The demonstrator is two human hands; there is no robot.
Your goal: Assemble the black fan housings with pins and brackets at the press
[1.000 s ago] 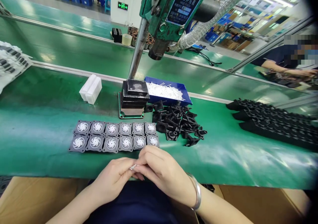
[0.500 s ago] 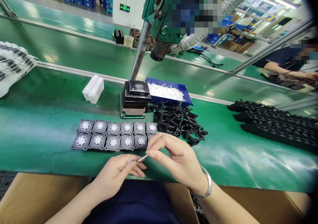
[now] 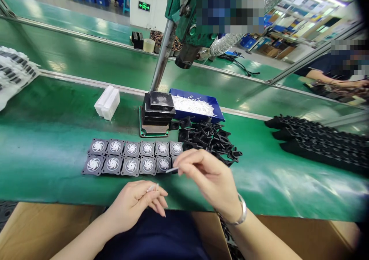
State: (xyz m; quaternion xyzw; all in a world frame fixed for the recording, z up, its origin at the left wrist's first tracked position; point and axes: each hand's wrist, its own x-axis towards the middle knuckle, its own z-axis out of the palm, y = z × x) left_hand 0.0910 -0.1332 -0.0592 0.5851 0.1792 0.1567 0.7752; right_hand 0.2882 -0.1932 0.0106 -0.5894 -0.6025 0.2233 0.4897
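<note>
- White and thin, a single pin (image 3: pixel 172 170) is pinched between the thumb and forefinger of the right hand (image 3: pixel 208 179), its free end pointing left at the near row of fan plates (image 3: pixel 132 156).
- That right hand is lifted off the tabletop (image 3: pixel 52 137) with the wrist bent and the other fingers loosely curled; a silver bangle (image 3: pixel 241 213) circles the wrist.
- The left hand (image 3: pixel 137 200) lies low at the tabletop's near edge, fingers folded in around a small bundle of pins (image 3: pixel 152 188) whose tips poke out above the fingertips.
- The two hands are apart, the right one higher and farther forward.
- The fan plates are dark squares with white swirl rotors, laid in two touching rows on the green surface; the right hand hides part of the near row's right end.
- Just right of them lies a heap of black plastic parts (image 3: pixel 211 140).
- Behind stands a black block fixture (image 3: pixel 158 108), with a blue tray (image 3: pixel 217 115) of white pins beside it and white blocks (image 3: pixel 107 103) to its left.
</note>
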